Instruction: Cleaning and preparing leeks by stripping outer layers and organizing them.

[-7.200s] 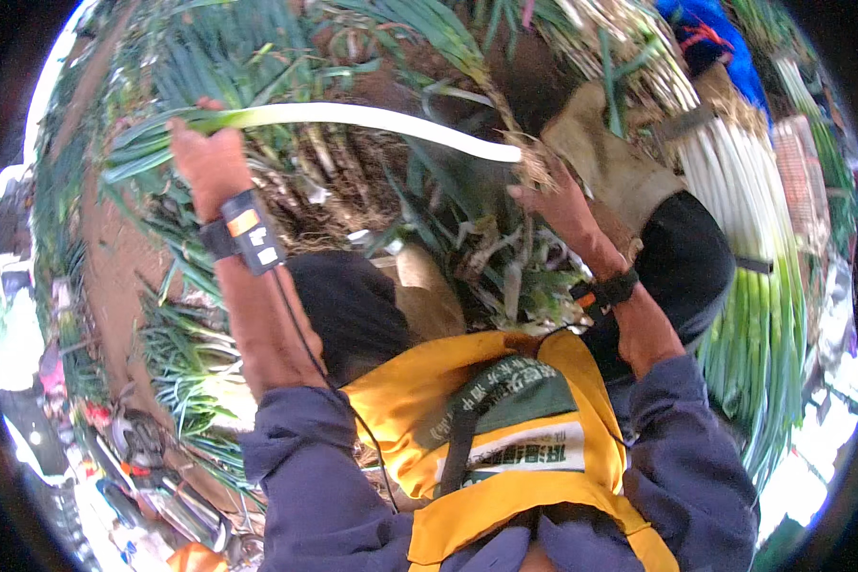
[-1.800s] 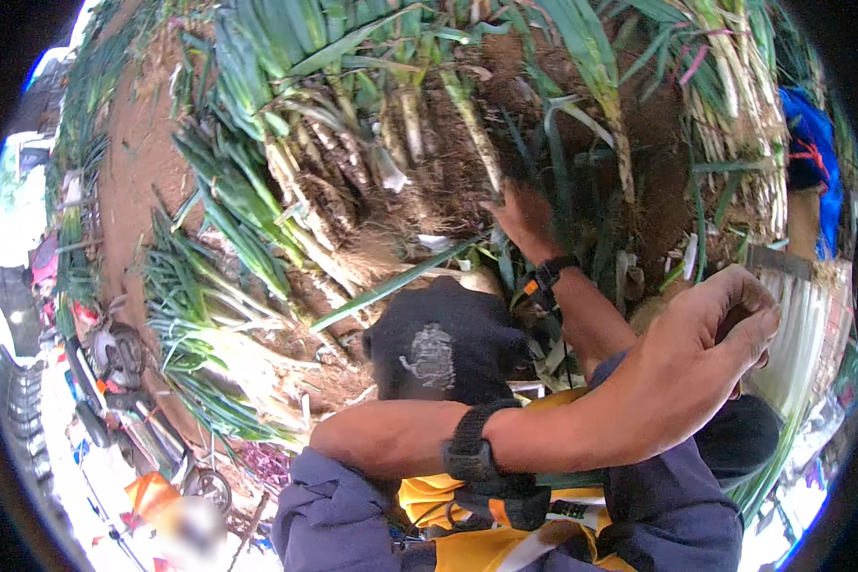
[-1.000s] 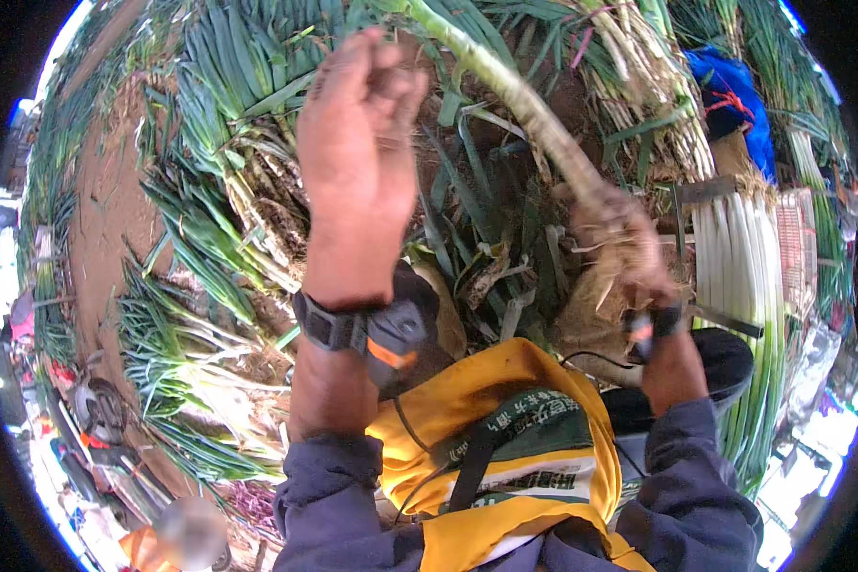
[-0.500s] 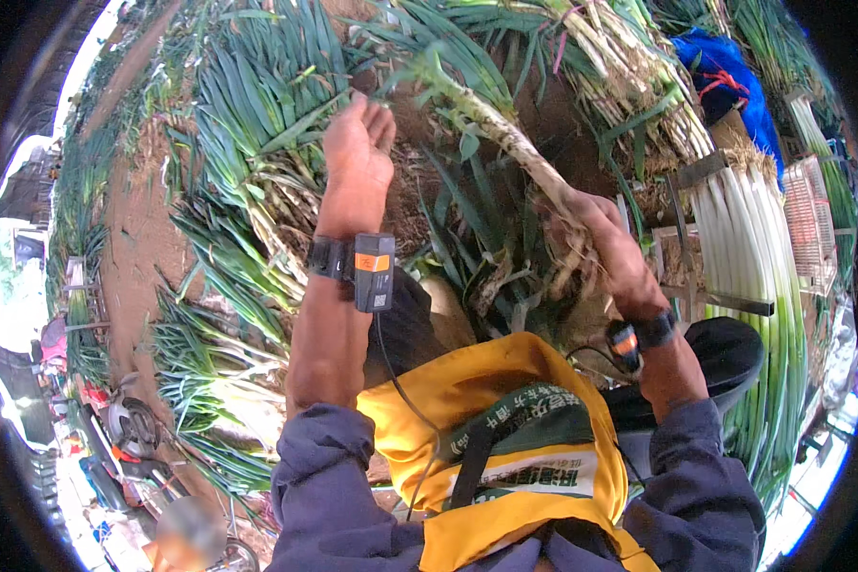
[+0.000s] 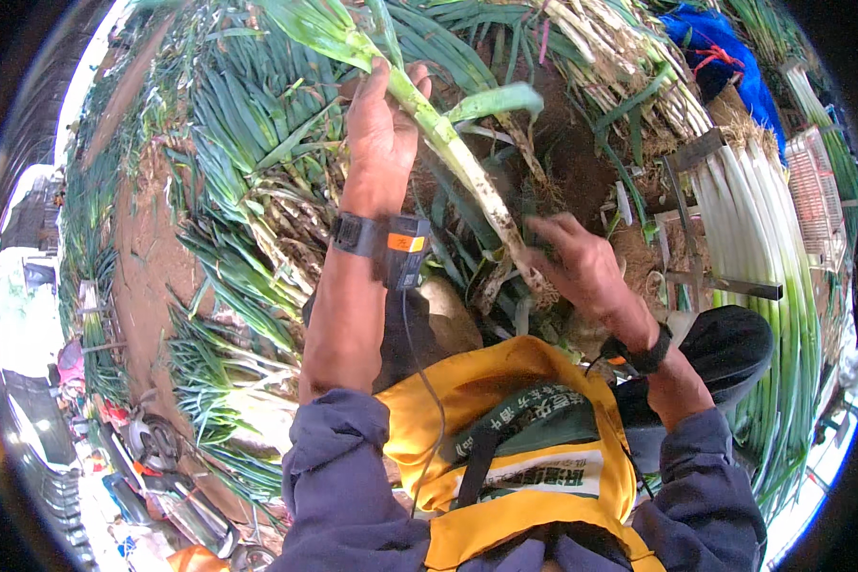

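A long scallion [image 5: 467,172] with a white, soil-flecked stem and green top slants across the middle. My left hand [image 5: 384,133] is closed around its upper part, where the leaves begin. My right hand [image 5: 582,272] is at the root end, its fingers curled and smeared by motion; whether they grip the roots cannot be made out. One bent green leaf sticks out to the right from the stem. Below lie loose dark leaves and a stalk with dry peelings.
Heaps of untrimmed scallions [image 5: 243,114] lie to the left and ahead. On the right, a metal-framed rack [image 5: 729,286] holds clean white scallions [image 5: 748,214]. Beyond it are a blue bag [image 5: 725,67] and a pale plastic crate [image 5: 812,191]. My yellow apron [image 5: 486,372] covers my lap.
My left hand has moved from empty to gripping the scallion's upper part. The scallion has shifted up and left, and my right hand has slid lower on it, toward the roots.
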A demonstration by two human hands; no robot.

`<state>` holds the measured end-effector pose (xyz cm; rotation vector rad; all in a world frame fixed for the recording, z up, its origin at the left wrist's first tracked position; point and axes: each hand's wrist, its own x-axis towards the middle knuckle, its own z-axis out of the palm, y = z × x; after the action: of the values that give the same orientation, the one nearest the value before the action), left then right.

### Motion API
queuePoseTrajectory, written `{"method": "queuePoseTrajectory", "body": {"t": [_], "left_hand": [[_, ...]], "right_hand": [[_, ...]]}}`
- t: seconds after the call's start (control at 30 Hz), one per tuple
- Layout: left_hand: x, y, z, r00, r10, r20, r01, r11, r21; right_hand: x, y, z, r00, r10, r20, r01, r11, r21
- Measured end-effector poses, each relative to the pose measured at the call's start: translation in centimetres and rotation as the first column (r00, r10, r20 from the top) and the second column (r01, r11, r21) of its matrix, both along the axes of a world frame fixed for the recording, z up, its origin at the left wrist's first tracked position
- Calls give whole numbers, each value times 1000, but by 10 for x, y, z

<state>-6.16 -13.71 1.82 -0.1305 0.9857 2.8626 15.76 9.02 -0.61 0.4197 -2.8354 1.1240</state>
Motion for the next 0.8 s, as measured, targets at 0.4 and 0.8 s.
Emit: {"method": "queuePoseTrajectory", "body": {"t": [0.4, 0.8], "left_hand": [[22, 6, 26, 988, 60, -143, -68, 996, -55], [35, 7, 26, 957, 148, -250, -192, 968, -162]], "right_hand": [[-120, -81, 29, 880, -149, -452, 149, 988, -36], [-124, -91, 21, 913, -226, -339, 238, 971, -8]]}}
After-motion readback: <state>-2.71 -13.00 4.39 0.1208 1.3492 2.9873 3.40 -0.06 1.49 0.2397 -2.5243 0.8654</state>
